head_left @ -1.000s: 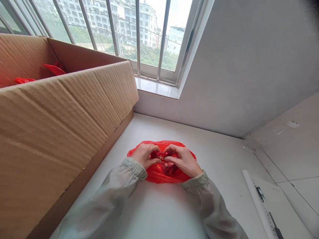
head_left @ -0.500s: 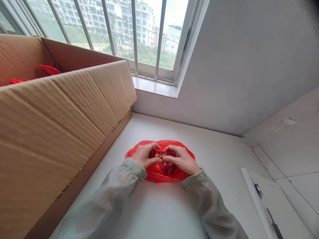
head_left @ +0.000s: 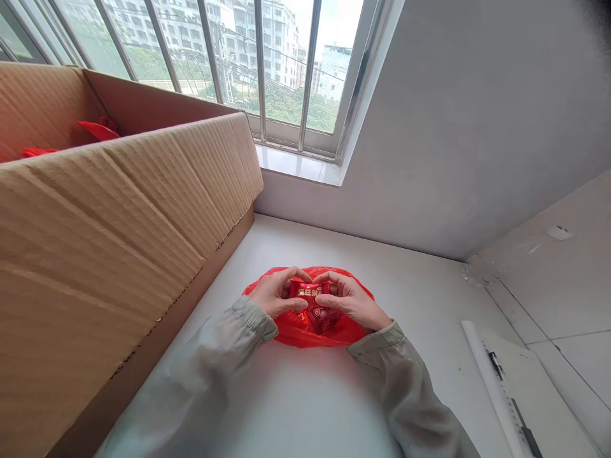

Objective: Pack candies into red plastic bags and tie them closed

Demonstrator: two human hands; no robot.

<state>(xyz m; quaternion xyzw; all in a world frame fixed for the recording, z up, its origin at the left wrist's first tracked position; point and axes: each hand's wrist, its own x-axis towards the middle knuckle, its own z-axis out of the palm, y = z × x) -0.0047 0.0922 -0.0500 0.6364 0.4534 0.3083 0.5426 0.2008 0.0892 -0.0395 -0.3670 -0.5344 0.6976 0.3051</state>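
A crumpled red plastic bag [head_left: 305, 331] lies on the white table [head_left: 296, 401] in front of me. Over it I hold a small red packet with gold lettering [head_left: 311, 291]. My left hand [head_left: 275, 294] grips the packet's left end with curled fingers. My right hand [head_left: 351, 300] grips its right end the same way, thumb underneath. Both forearms, in pale grey-green sleeves, reach in from the bottom of the view. More red printed material shows below the packet inside the bag.
A large open cardboard box [head_left: 119, 210] stands along the left, with red items [head_left: 98, 130] showing inside. A barred window [head_left: 267, 63] sits behind, a grey wall to the right. A clipboard with a pen [head_left: 513, 394] lies at the lower right.
Both hands have lifted the red packet slightly and turned it so that its gold lettering faces me more. The bag and box have stayed put.
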